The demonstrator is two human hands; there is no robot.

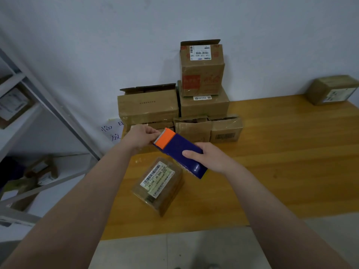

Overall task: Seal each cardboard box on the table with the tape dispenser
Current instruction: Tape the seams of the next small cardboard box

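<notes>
Our blue, orange-tipped tape dispenser [180, 152] tilts between our fingers [189, 153]; a labelled cardboard box [158, 186] lies beneath, open boxes [147, 107] stacked beyond.

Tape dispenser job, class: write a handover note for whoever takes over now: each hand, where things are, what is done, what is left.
Right hand holds the tape dispenser by its blue body; left hand pinches its orange toothed end.
Labelled box lies closed on the table under the dispenser; tape on it unclear.
Stacked boxes at the wall: two show raised flaps, unsealed.
Left: tape this box if needed, then the stack.
</notes>
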